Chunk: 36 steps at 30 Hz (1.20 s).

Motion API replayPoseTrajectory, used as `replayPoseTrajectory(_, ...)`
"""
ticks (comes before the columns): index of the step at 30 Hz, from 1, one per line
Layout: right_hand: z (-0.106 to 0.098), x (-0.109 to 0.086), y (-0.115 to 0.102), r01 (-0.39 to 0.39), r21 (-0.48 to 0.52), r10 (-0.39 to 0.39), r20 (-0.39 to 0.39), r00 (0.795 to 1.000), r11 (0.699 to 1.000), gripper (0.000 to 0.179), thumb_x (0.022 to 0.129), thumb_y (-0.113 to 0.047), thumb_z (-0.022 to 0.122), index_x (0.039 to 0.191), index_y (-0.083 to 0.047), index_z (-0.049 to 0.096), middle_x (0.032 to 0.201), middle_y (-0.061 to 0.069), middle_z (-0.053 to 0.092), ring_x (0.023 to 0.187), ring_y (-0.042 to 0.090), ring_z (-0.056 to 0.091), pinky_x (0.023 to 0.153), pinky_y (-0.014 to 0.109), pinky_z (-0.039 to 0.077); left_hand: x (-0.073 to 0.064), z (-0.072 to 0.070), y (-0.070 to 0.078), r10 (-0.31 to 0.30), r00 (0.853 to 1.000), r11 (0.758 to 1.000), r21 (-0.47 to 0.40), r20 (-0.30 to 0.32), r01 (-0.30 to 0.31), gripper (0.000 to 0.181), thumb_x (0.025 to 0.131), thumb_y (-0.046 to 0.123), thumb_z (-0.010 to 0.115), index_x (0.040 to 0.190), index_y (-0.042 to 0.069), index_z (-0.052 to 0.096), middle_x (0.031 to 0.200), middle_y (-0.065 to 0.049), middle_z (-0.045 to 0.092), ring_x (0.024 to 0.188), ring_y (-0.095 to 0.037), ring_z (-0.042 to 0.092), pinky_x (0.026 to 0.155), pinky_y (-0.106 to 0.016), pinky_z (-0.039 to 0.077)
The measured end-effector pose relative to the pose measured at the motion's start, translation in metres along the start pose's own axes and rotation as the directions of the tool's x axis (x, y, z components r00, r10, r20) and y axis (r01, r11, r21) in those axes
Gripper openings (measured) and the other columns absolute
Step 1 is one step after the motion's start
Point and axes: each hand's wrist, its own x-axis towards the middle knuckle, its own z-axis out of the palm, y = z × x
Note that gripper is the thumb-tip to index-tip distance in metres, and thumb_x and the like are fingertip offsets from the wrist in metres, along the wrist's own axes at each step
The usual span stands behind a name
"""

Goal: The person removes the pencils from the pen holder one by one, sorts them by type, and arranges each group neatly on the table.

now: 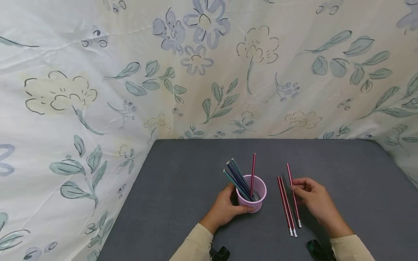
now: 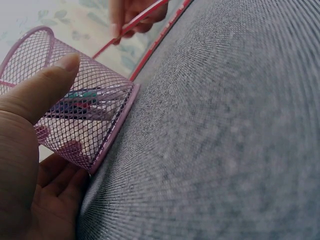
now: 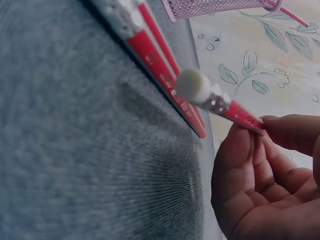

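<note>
A pink mesh pencil cup (image 1: 261, 186) stands upright on the table, and my left hand (image 1: 224, 209) holds it round its near left side. Several dark blue and green pencils (image 1: 236, 177) lean left inside it, with one red pencil (image 1: 253, 170) standing nearly upright. My right hand (image 1: 315, 197) pinches another red pencil (image 3: 240, 117) between thumb and fingertips, its white eraser end toward the wrist camera. Just left of that hand, two red pencils (image 1: 285, 206) lie side by side on the table, eraser ends toward me.
A dark grey cloth-covered table (image 1: 183, 174) spreads under everything. Behind it and along the left hangs a pale floral curtain (image 1: 202, 90). Black wrist devices (image 1: 220, 253) show near both sleeves at the bottom edge.
</note>
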Motion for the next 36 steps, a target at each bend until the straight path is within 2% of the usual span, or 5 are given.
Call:
replayPoseTrajectory(7, 0.0053, -0.0048, 0.0051, -0.029, -0.032, 0.029, -0.001, 1.000, 0.999, 0.034, 0.107, -0.006, 0.069, 0.130, 0.017, 0.060, 0.105, 0.016, 0.071, 0.083, 0.019, 0.067, 0.066, 0.037, 0.062, -0.0018, -0.0014, -0.0042, 0.011, 1.000, 1.000, 0.013, -0.004, -0.011, 0.089, 0.081, 0.021, 0.100, 0.157, 0.018, 0.054, 0.137, 0.008, 0.069, 0.128, -0.014, 0.063, 0.114, -0.037, 0.044)
replayPoseTrajectory(16, 0.0049, -0.0057, 0.0066, -0.082, -0.096, 0.085, 0.026, 0.996, 0.992, 0.034, 0.105, -0.003, 0.066, 0.133, 0.015, 0.057, 0.101, 0.015, 0.066, 0.080, 0.025, 0.066, 0.063, 0.039, 0.061, -0.0030, -0.0017, -0.0028, -0.003, 1.000, 1.000, 0.023, -0.004, 0.003, 0.087, 0.082, 0.022, 0.100, 0.156, 0.018, 0.055, 0.135, 0.008, 0.069, 0.124, -0.013, 0.065, 0.111, -0.036, 0.047)
replayPoseTrajectory(25, 0.0042, -0.0052, 0.0041, -0.089, -0.145, 0.093, 0.022, 0.995, 0.985, 0.037, 0.107, -0.008, 0.066, 0.135, 0.015, 0.057, 0.102, 0.016, 0.067, 0.081, 0.026, 0.067, 0.064, 0.040, 0.061, -0.0024, -0.0013, -0.0020, 0.006, 1.000, 1.000, 0.021, -0.003, -0.006, 0.088, 0.082, 0.021, 0.100, 0.156, 0.022, 0.054, 0.135, 0.008, 0.069, 0.124, -0.013, 0.065, 0.110, -0.035, 0.048)
replayPoseTrajectory(36, 0.0036, -0.0055, 0.0012, -0.090, -0.156, 0.091, 0.001, 0.996, 0.984, 0.038, 0.110, -0.014, 0.064, 0.134, 0.015, 0.058, 0.105, 0.017, 0.068, 0.082, 0.026, 0.067, 0.064, 0.041, 0.062, -0.0014, -0.0002, -0.0023, 0.009, 1.000, 1.000, 0.004, -0.001, -0.009, 0.088, 0.082, 0.019, 0.100, 0.157, 0.020, 0.054, 0.136, 0.007, 0.069, 0.124, -0.014, 0.065, 0.110, -0.035, 0.048)
